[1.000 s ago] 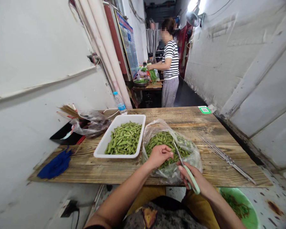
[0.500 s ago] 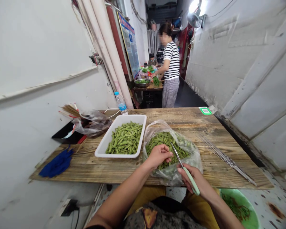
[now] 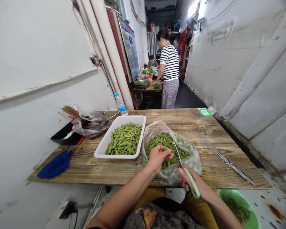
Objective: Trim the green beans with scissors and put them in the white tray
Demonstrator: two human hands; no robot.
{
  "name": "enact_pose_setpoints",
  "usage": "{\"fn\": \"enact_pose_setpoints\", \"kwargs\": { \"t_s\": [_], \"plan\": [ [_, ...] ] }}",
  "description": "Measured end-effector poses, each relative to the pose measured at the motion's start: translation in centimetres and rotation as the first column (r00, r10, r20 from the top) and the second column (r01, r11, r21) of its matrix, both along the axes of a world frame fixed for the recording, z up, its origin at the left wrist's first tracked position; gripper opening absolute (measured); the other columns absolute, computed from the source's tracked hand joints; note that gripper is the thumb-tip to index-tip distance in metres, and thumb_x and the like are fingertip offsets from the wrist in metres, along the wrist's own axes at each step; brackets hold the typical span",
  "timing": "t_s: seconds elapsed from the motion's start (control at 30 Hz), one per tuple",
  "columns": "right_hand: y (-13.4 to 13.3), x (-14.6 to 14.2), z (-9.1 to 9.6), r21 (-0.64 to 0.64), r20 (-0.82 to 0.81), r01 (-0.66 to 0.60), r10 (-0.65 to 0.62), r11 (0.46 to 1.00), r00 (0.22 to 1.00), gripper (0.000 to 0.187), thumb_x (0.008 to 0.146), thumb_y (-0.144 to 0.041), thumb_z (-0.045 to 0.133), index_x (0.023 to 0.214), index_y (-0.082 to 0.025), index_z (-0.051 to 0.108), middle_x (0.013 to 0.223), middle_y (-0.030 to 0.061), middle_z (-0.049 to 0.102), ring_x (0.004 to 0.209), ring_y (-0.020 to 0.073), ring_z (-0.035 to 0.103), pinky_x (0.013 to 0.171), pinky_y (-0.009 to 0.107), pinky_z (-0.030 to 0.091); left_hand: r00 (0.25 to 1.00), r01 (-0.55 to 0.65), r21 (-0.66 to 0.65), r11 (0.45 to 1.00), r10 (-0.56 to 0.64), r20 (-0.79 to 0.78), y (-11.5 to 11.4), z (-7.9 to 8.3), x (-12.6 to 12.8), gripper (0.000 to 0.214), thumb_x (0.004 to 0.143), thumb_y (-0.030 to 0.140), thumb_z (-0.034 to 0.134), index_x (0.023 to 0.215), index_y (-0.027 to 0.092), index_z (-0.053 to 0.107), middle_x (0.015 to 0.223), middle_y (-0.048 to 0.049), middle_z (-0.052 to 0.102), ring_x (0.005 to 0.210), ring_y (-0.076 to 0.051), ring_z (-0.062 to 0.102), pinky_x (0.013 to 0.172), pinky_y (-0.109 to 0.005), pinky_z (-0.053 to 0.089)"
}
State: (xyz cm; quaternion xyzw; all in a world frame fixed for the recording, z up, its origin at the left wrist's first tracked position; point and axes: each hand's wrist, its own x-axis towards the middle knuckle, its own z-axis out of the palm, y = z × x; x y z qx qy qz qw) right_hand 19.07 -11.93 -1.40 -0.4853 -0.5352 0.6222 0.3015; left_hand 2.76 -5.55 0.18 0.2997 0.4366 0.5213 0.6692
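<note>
My right hand grips scissors with pale green handles, their blades parted slightly and pointing up and to the left. Just left of the blades, my left hand pinches an edamame pod, whose green end shows above the fingers. Both hands are over a clear plastic bag lying open on the table and full of edamame pods. To the left of the bag stands a white tray heaped with more edamame pods.
Metal skewers lie on the wooden table at right. At left are a blue cloth, a black box and a water bottle. A green basin sits on the floor. A person in stripes works farther back.
The scissor blades have opened and the handles have spread apart. A green pod now shows in my left fingers. The person in the background has bent lower over the far table.
</note>
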Motion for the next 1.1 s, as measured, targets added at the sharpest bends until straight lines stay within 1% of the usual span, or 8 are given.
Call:
{"fn": "enact_pose_setpoints", "kwargs": {
  "t_s": [0.3,0.43,0.5,0.6,0.7,0.9,1.0,1.1],
  "plan": [
    [0.0,-0.9,0.3,-0.016,-0.05,0.002,-0.003,1.0,0.999,0.038,0.084,-0.056,0.048,0.098,-0.02,0.051,0.056,-0.0077,0.042,0.038,0.007,0.038,0.036,0.02,0.035,1.0,0.001,-0.004,1.0,-0.001,0.028,-0.7,0.1,1.1,0.039,0.054,0.029,0.081,0.064,0.014,0.046,0.06,-0.0029,0.065,0.055,-0.012,0.063,0.057,-0.022,0.051],
    [0.1,-0.6,-0.1,-0.089,-0.063,0.009,-0.014,0.996,0.998,0.04,0.081,-0.057,0.05,0.096,-0.021,0.049,0.053,-0.0096,0.037,0.034,0.0055,0.032,0.032,0.019,0.032,0.986,-0.091,0.083,0.992,0.102,-0.13,0.3,0.4,-1.3,0.03,0.06,0.031,0.074,0.069,0.014,0.051,0.06,-0.0016,0.064,0.056,-0.013,0.062,0.058,-0.025,0.05],
    [0.1,-0.1,-0.2,-0.06,-0.023,0.004,-0.005,0.998,1.0,0.043,0.081,-0.057,0.051,0.102,-0.02,0.048,0.054,-0.0094,0.038,0.037,0.0063,0.036,0.035,0.019,0.033,0.879,-0.225,0.262,0.938,0.311,-0.36,1.4,1.0,-4.5,0.023,0.068,0.033,0.067,0.075,0.015,0.055,0.062,-0.0015,0.063,0.058,-0.014,0.061,0.061,-0.028,0.049],
    [0.1,0.8,-0.3,-0.007,0.044,-0.011,0.011,1.0,0.999,0.047,0.083,-0.057,0.049,0.112,-0.019,0.045,0.058,-0.0075,0.042,0.047,0.0085,0.043,0.043,0.02,0.036,0.348,-0.261,0.598,0.758,0.651,-0.674,3.1,2.4,-10.1,0.017,0.072,0.028,0.062,0.082,0.015,0.061,0.081,-0.0064,0.065,0.081,-0.02,0.061,0.079,-0.037,0.047],
    [0.3,1.1,-0.3,0.022,0.059,-0.013,0.012,1.0,0.998,0.049,0.085,-0.057,0.045,0.116,-0.019,0.044,0.062,-0.0062,0.043,0.053,0.0097,0.043,0.049,0.022,0.037,-0.068,-0.067,0.692,0.719,0.689,-0.722,4.1,3.3,-12.6,0.03,0.073,0.024,0.062,0.102,0.017,0.063,0.114,-0.0125,0.06,0.111,-0.029,0.049,0.095,-0.046,0.035],
    [0.6,0.4,-0.3,0.011,0.04,-0.001,0.0,1.0,0.999,0.051,0.085,-0.059,0.043,0.114,-0.018,0.044,0.064,-0.0055,0.043,0.053,0.0102,0.043,0.05,0.025,0.037,-0.065,0.578,0.308,0.756,0.419,-0.905,6.1,1.7,-7.0,0.017,0.082,0.021,0.053,0.088,0.022,0.069,0.094,-0.0065,0.067,0.097,-0.024,0.056,0.092,-0.043,0.032],
    [0.4,0.5,-0.2,0.022,0.058,-0.005,0.004,1.0,0.998,0.051,0.084,-0.059,0.045,0.114,-0.018,0.045,0.061,-0.0063,0.042,0.051,0.0096,0.041,0.048,0.024,0.035,-0.179,0.635,0.138,0.76,0.319,-0.931,7.1,1.0,-5.1,0.01,0.077,0.019,0.058,0.076,0.017,0.068,0.09,-0.0107,0.066,0.098,-0.029,0.054,0.088,-0.043,0.033],
    [0.2,0.8,-0.3,0.017,0.054,0.001,-0.002,1.0,0.999,0.051,0.084,-0.059,0.046,0.114,-0.018,0.044,0.06,-0.0071,0.041,0.049,0.0088,0.04,0.047,0.022,0.034,-0.086,0.637,0.174,0.751,0.294,-0.952,7.5,1.1,-4.8,0.007,0.074,0.016,0.06,0.074,0.015,0.066,0.088,-0.0112,0.065,0.095,-0.027,0.055,0.085,-0.039,0.036]
  ]
}}
